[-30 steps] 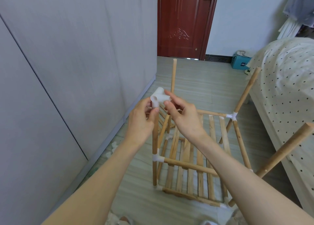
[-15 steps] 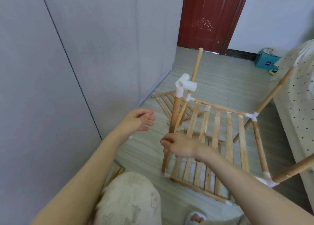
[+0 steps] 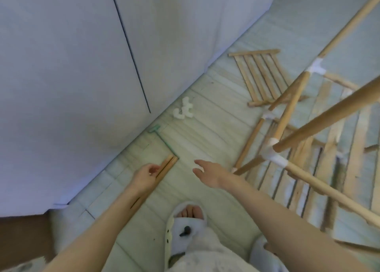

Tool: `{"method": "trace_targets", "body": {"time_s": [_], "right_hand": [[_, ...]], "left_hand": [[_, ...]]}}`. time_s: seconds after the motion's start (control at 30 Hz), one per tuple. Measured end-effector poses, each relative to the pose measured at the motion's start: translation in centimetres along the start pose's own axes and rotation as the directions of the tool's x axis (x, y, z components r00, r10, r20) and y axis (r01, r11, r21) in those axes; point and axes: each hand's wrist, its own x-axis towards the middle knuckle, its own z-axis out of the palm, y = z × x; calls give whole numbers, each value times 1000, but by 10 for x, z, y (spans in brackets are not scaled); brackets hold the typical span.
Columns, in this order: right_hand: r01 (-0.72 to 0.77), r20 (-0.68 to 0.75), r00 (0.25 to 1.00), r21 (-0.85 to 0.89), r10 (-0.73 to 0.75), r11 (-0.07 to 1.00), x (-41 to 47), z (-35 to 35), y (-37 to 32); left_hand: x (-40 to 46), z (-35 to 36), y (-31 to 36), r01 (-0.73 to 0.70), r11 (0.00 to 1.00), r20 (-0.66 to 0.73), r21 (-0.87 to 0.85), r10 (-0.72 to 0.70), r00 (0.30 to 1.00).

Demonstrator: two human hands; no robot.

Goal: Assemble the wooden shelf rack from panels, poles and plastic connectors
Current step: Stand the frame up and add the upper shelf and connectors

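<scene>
2 poles (image 3: 167,166) beside left hand (image 3: 145,176)

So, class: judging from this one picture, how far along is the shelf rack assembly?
Done: a slatted shelf frame joined by white connectors, with poles fitted. In hand: the left hand reaches onto loose poles on the floor; the right hand holds nothing. Left: a spare slatted panel and loose connectors unused.

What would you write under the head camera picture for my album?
Left hand reaches for two wooden poles on the floor beside a half-built shelf rack; right hand hovers open.
</scene>
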Motion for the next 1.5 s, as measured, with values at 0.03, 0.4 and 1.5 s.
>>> {"method": "trace_targets", "body": {"time_s": [0.03,0.4,1.5], "right_hand": [[-13,34,999,-18,14,1000,13,9,7],[-165,229,963,76,144,983,62,61,47],[663,-626,711,445,-320,602,-254,-132,-78]], "left_hand": [[6,4,-14,-5,997,-5,82,5,1000],[32,56,-52,-74,706,-67,704,170,983],[-207,-109,300,-798,458,-302,-391,756,581]]}}
